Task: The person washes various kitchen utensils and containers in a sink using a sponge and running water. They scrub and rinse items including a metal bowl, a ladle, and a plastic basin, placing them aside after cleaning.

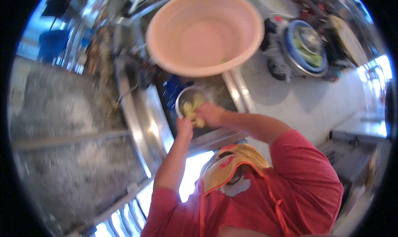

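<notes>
Above a dark, recessed basin (214,89) with metal edges is a round metal bowl (178,104). Pale yellow pieces of food (188,107), blurred and hard to identify, lie in it and at its near edge. My left hand (185,128) grips the bowl's near left rim. My right hand (210,114) reaches in from the right, fingers curled against the yellow pieces; its fingertips are partly hidden. Just beyond the bowl stands a large pink plastic tub (205,39), with a small green scrap (223,60) near its near wall.
Two worn grey surfaces (77,168) lie left, beside a shiny metal ledge (146,112). A blue basin (290,34) holding greens and a metal bowl stands at the right, near a white container (276,3). Pale tiled floor (279,97) shows below.
</notes>
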{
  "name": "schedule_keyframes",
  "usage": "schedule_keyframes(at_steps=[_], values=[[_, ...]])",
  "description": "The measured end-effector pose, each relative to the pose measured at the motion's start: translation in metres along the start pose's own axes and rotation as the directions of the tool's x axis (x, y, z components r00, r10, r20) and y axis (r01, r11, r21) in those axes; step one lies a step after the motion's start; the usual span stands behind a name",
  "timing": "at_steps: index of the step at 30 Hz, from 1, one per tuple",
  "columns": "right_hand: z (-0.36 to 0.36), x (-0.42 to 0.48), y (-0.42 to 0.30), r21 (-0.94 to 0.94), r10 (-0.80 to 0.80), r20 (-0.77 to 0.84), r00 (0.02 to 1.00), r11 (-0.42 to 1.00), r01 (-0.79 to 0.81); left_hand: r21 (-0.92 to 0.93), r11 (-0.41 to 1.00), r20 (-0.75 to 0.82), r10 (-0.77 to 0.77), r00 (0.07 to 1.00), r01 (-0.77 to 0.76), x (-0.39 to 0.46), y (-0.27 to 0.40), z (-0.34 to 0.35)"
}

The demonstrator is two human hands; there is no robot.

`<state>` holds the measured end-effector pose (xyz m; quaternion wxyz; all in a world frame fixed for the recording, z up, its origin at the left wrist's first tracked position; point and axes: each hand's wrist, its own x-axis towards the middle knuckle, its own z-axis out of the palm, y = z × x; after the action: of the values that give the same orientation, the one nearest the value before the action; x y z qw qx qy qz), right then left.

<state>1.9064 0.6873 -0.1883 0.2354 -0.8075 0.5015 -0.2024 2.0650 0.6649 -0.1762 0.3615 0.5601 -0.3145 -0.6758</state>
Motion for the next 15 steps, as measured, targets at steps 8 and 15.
schedule_keyframes(at_steps=[8, 15], values=[[-0.006, 0.027, 0.025, -0.416, -0.366, 0.054, 0.929, 0.838, 0.354, 0.137, 0.985, -0.122, -0.086, 0.989, 0.103, 0.006, 0.021, -0.030], [0.030, 0.007, -0.032, 0.124, -0.055, -0.064, 0.996, 0.990, 0.062, 0.097, 0.991, -0.267, 0.116, 0.957, -0.093, 0.025, -0.046, -0.026]])
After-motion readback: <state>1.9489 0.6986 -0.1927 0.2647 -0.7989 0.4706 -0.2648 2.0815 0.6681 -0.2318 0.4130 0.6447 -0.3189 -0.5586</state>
